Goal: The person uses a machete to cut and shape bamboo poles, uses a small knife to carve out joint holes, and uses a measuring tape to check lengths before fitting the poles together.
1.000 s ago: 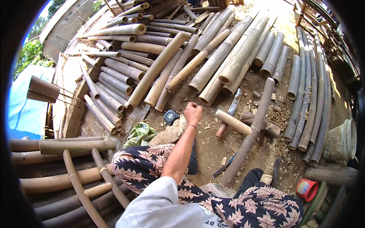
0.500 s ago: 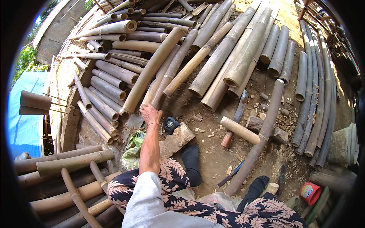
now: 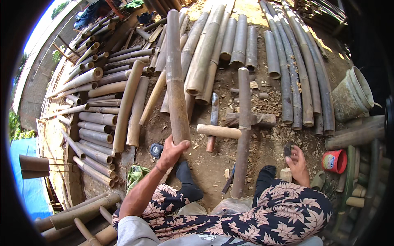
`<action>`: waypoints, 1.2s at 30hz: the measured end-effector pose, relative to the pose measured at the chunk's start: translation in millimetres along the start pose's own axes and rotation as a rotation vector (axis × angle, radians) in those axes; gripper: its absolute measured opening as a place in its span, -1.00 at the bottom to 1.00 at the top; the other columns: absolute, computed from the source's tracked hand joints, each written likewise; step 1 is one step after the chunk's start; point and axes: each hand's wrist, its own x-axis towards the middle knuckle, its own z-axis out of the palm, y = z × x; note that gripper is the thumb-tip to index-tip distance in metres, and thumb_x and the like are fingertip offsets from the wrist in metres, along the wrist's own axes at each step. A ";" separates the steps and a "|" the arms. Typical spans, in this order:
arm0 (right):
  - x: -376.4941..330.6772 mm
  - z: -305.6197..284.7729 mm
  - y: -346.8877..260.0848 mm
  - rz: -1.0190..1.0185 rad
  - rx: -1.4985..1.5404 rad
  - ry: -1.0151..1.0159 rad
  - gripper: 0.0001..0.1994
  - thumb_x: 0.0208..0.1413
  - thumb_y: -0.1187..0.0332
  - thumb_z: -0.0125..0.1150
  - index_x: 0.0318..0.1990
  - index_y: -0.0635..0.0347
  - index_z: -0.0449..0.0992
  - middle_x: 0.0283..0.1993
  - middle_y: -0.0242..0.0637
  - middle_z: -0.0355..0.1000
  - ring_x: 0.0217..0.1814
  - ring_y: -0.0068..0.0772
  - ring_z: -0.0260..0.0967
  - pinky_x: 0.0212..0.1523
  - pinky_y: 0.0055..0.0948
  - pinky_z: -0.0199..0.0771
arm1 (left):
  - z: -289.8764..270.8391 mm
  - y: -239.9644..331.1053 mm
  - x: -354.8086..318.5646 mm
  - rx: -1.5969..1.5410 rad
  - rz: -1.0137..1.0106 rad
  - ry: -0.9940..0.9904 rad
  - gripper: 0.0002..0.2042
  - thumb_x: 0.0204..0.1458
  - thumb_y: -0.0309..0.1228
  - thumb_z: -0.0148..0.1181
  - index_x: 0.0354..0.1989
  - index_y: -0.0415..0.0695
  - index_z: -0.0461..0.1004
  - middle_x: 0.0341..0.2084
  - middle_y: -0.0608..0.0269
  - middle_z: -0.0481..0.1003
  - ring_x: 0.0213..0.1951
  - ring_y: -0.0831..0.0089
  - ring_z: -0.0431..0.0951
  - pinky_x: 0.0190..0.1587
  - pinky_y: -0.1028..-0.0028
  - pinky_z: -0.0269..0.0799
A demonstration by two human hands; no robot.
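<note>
As the right hand [image 3: 300, 166] is touching a dark lump [image 3: 288, 149], lower right, grip unclear, the left hand [image 3: 169, 153] is clasping a pole [image 3: 175, 78], upper centre, by its near end. Probably stiff and tip-heavy, it is inviting mid-length support.

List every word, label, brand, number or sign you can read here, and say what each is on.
Red tub: a colourful printed label on its side; its wording is not copied here.
Dark tape measure: faint pale marking on its face, too small to read.
Grey shirt: part of a print at the picture's lower edge, not legible.
I can make out no other writing.
</note>
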 end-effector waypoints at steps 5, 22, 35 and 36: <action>74.3 39.2 -121.3 -0.202 0.807 -0.422 -0.17 0.15 -0.04 0.27 0.40 0.28 0.06 0.25 0.06 0.28 0.19 -0.21 0.37 0.20 -0.20 0.40 | 171.7 -11.5 -43.4 0.594 0.326 -0.137 -0.25 -0.04 0.00 0.39 0.17 -0.29 0.24 -0.02 -0.06 0.31 -0.01 0.14 0.42 0.01 0.21 0.41; 69.8 123.7 59.0 0.134 0.708 -0.153 -0.40 -0.04 0.11 0.39 0.06 0.29 0.33 -0.20 -0.19 0.49 -0.30 -0.37 0.51 -0.23 -0.35 0.59 | 221.6 -153.5 27.1 0.153 -0.295 -0.157 -0.41 -0.31 -0.28 0.50 -0.09 -0.35 0.46 -0.27 0.04 0.59 -0.26 0.34 0.59 -0.15 0.37 0.53; 66.4 153.8 57.9 0.092 0.240 -0.594 -0.14 -0.02 -0.02 0.46 0.31 0.34 0.21 0.20 0.01 0.41 0.28 -0.20 0.33 0.29 -0.27 0.28 | 222.9 -162.8 10.6 0.599 -0.037 0.226 -0.22 0.00 -0.15 0.38 0.31 -0.31 0.14 0.06 -0.27 0.34 0.10 -0.14 0.39 0.14 0.09 0.34; 60.2 156.9 63.3 0.039 0.237 -0.543 -0.13 0.01 -0.04 0.42 0.34 0.35 0.18 0.25 0.03 0.37 0.31 -0.19 0.29 0.31 -0.27 0.25 | 221.2 -167.8 12.1 0.616 -0.013 0.175 -0.22 0.09 -0.22 0.30 0.38 -0.30 0.02 0.15 -0.34 0.29 0.18 -0.16 0.36 0.20 0.11 0.32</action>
